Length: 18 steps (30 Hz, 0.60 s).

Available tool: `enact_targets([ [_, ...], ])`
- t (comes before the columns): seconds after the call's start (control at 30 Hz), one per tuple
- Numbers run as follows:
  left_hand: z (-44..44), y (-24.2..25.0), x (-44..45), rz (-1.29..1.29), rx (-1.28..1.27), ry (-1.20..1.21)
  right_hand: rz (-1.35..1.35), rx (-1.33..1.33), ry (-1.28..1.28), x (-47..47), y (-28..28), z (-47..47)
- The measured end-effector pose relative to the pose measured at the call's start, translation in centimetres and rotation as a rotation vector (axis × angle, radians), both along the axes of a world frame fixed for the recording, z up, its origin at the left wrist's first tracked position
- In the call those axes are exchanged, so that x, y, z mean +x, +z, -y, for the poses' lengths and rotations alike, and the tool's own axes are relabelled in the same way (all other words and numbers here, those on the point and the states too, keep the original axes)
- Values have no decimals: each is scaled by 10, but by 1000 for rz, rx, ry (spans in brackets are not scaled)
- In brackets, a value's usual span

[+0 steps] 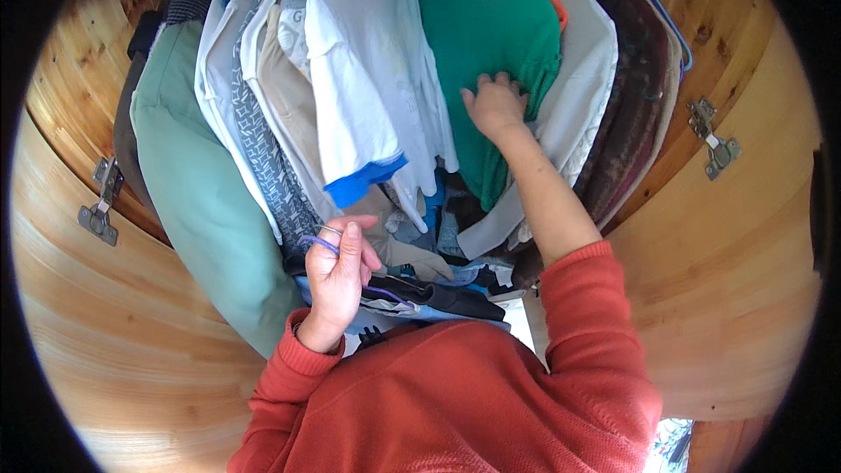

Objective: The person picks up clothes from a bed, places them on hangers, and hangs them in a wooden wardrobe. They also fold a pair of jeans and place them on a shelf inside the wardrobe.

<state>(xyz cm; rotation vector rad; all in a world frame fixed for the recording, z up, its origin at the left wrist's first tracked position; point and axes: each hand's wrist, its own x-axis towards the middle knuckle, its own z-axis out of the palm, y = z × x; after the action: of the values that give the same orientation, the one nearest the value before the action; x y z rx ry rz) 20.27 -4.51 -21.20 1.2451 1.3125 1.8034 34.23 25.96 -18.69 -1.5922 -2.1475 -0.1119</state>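
Clothes hang side by side in an open wooden wardrobe before me. My right hand [497, 104] lies on the front of a green shirt [476, 33], fingers spread and not gripping it. Beside that shirt, on its left, hangs a white shirt [378, 59] with a blue cuff [365, 180]. Lower down, near my chest, my left hand [341, 266] is closed on the hook end of a purple hanger [320, 243]. Part of this hanger passes behind the hand, over dark and light blue clothing; whether a garment hangs from it I cannot tell.
Wooden doors with metal hinges [100, 202] [713, 138] stand on both sides. A padded pale green garment [204, 171] hangs at the left, dark brown clothing [611, 92] at the right. Folded clothes [453, 299] lie low, close to my body.
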Motion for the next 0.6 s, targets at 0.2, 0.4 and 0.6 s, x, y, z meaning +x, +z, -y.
enact_targets([
  [0.2,-17,-1,2,21,-47,58,-279,5,381,-53,-8,-31],
  [0.4,-16,0,0,-10,-55,103,-79,-146,135,-54,-14,-77],
  [0.6,-15,-1,-1,23,-73,115,-925,-340,687,-75,60,-10],
])
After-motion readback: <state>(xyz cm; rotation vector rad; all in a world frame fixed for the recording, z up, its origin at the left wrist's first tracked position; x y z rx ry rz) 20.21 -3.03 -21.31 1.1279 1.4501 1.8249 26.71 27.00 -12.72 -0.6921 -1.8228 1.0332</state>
